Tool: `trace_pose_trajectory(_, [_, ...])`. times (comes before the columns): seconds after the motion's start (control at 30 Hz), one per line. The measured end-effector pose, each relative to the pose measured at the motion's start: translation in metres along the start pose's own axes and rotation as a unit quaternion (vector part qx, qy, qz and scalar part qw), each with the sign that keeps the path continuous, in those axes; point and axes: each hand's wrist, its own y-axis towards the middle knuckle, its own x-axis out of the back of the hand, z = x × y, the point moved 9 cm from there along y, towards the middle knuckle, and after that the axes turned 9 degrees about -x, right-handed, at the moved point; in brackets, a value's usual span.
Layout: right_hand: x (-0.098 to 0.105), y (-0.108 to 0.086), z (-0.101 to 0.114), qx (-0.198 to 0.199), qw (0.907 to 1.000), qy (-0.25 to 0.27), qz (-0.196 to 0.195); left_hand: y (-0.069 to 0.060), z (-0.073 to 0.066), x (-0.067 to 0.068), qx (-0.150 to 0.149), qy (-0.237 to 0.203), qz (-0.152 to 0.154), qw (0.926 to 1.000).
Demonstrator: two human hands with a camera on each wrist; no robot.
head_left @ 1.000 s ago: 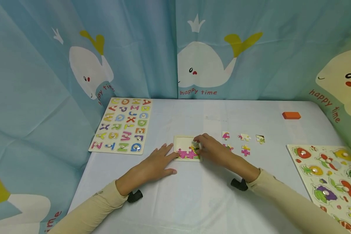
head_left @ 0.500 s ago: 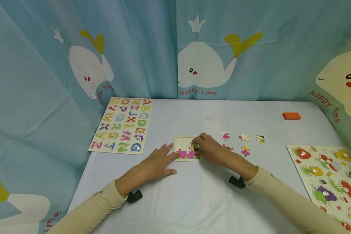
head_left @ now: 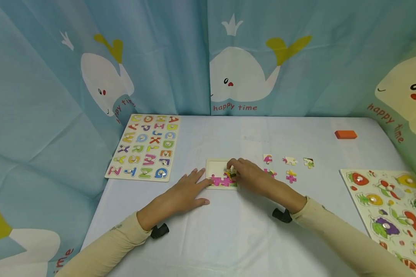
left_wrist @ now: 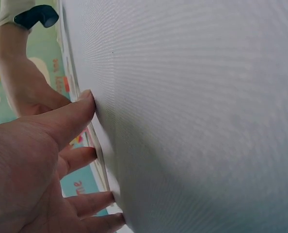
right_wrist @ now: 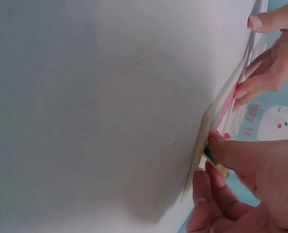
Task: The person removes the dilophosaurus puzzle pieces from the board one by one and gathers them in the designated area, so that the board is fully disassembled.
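Note:
A small jigsaw tray point(head_left: 215, 167) lies mid-table, its lower rows filled with pink and green pieces point(head_left: 220, 181). My left hand point(head_left: 184, 194) lies spread, with straight fingers touching the tray's left edge. At the tray's right side, my right hand point(head_left: 252, 177) pinches a jigsaw piece point(right_wrist: 210, 155) between thumb and fingers; the fingers hide much of it. In the right wrist view the piece is tilted against the tray's frame, showing a dark green edge. Several loose jigsaw pieces point(head_left: 290, 161) lie right of the tray, one partly covered by the right hand.
An alphabet board point(head_left: 142, 148) with knobbed letters lies at the left. A fruit peg board point(head_left: 371, 215) is at the right edge. One orange block point(head_left: 345, 134) sits at the back right. Whale-print curtains point(head_left: 180, 57) enclose the table's back and sides.
My right fingers have shifted slightly over the tray's right side, still pinching the jigsaw piece. The left hand has stayed in place. The head view has tilted slightly.

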Motion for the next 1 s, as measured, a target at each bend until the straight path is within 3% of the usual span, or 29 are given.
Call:
trace_pose_trajectory(0.33, [0.002,-0.002,0.007,0.038,0.9974,-0.038,-0.048,0.001,0.001,0.0,0.004,0.002,0.001,1.0])
trace_pose_trajectory(0.53, [0.009,-0.002,0.004,0.033,0.9982,0.015,-0.049,0.001,0.0,0.0,0.001,0.0,0.001,1.0])
trace_pose_trajectory(0.77, [0.046,-0.009,-0.009,0.014,0.9928,0.084,-0.085,0.001,0.001,-0.001,0.003,0.0,0.004,1.0])
trace_pose_trajectory(1.0, [0.085,-0.037,-0.053,-0.051,0.9879,0.094,-0.112,0.001,0.001,-0.002,-0.001,0.003,0.004,1.0])
